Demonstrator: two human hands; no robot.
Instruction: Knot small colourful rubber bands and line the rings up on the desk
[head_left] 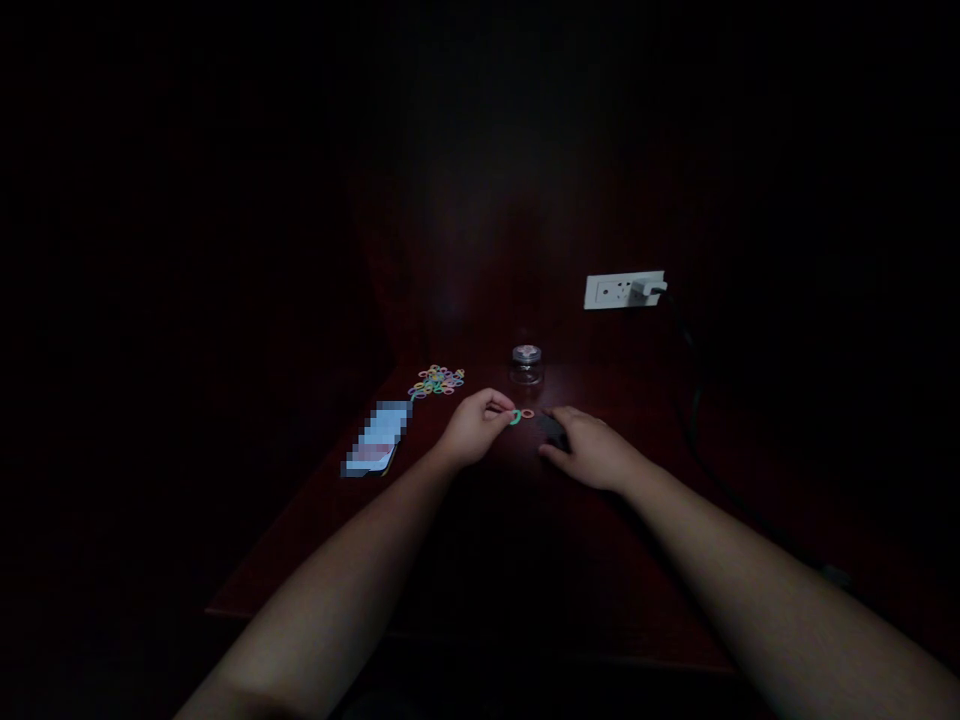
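Note:
On a dark red-brown table [480,540], my left hand [474,426] is closed in a pinch on a small green rubber band [515,417]. An orange band [528,413] lies just right of it on the table. My right hand [592,448] rests beside it with fingers curled over a small dark object [551,430] that I cannot make out in the dim light. A pile of several coloured rubber bands [436,381] lies behind my left hand. A small clear glass jar [526,364] stands behind both hands.
A blurred flat packet [377,440] lies at the table's left edge. A white wall socket [624,290] holds a plug, and its dark cable [694,420] runs down along the right side. The room around is very dark.

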